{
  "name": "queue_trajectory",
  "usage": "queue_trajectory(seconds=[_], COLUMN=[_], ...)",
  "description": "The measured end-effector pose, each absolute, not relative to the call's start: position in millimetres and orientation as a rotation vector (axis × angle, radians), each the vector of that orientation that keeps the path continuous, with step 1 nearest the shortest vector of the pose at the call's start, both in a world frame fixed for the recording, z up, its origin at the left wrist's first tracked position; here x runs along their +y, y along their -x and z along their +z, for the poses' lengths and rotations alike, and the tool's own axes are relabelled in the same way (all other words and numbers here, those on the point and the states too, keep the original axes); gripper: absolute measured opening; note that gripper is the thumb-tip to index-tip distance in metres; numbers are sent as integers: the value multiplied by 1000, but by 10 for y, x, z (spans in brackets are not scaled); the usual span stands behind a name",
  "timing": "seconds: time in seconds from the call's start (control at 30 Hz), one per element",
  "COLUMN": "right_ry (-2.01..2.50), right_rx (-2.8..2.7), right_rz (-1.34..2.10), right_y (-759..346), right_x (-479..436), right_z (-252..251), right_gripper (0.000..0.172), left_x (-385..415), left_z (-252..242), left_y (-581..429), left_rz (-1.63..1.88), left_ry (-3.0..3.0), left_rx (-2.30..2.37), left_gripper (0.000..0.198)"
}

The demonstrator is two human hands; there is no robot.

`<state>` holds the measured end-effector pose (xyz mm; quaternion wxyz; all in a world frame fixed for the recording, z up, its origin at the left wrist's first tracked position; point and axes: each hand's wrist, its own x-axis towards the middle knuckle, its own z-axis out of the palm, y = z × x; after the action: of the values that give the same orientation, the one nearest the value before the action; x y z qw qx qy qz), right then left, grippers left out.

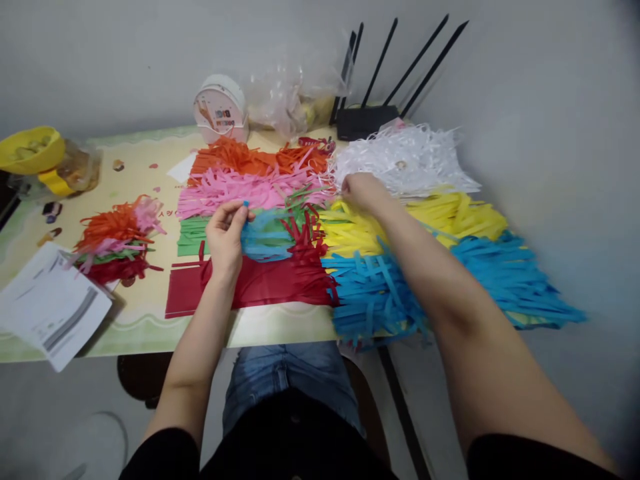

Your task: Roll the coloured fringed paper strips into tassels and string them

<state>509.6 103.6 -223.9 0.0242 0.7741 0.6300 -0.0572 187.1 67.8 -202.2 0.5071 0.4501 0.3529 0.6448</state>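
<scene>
My left hand (227, 227) pinches a small blue fringed paper piece (267, 233) between thumb and fingertip; its blue strips hang to the right, blurred, over the green fringed paper (191, 237) and red fringed paper (260, 283). My right hand (363, 190) is closed at the border of the white fringed paper (405, 160) and yellow fringed paper (350, 230). Its fingertips are partly hidden, so what they grip cannot be made out. Pink fringed paper (235, 190) and orange fringed paper (250, 159) lie behind my left hand. Blue fringed paper (505, 280) spreads beneath and beyond my right forearm.
At left lie a small multicoloured fringe bundle (117, 237) and white printed papers (55, 303) overhanging the table edge. A yellow bowl (33, 150) stands farther back. Along the wall are a round box (220, 110), a clear plastic bag (293, 100) and a black router (367, 122).
</scene>
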Motion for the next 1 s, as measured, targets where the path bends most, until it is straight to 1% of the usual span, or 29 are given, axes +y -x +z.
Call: queue_trajectory(seconds=[0.07, 0.13, 0.2, 0.3, 0.37, 0.43, 0.53, 0.73, 0.87, 1.0], right_ry=[-2535, -2716, -2751, -2407, -2217, -2137, -2123, -2156, -2091, -2031], right_rx=[2020, 2245, 2620, 3065, 3150, 3146, 3118, 3105, 3047, 3001], right_rz=[-132, -232, -576, -1290, -1648, -1864, -2011, -2037, -2133, -2209], right_y=[-5096, -5000, -4777, -4289, -3979, -3753, -3593, -3556, -3543, -3515], right_x=[944, 813, 649, 389, 254, 176, 150, 191, 210, 222], right_z=[-2110, -1965, -1832, -1687, -1627, -1588, -1558, -1546, -1551, -1585], right_gripper=[39, 33, 23, 21, 22, 25, 30, 31, 32, 35], left_x=[675, 655, 614, 529, 476, 439, 418, 445, 457, 440], left_z=[-2040, -2047, -2036, -1988, -1948, -1914, -1889, -1905, -1893, -1882], left_y=[-1870, -1868, -1871, -1881, -1883, -1877, -1852, -1801, -1779, -1778], left_rz=[1536, 1520, 1503, 1463, 1439, 1428, 1426, 1459, 1445, 1454], left_ry=[-1136, -1194, -1260, -1383, -1457, -1505, -1545, -1671, -1730, -1849], left_rx=[835, 819, 815, 803, 794, 794, 792, 795, 778, 811], left_gripper=[44, 42, 39, 39, 39, 39, 39, 36, 35, 29])
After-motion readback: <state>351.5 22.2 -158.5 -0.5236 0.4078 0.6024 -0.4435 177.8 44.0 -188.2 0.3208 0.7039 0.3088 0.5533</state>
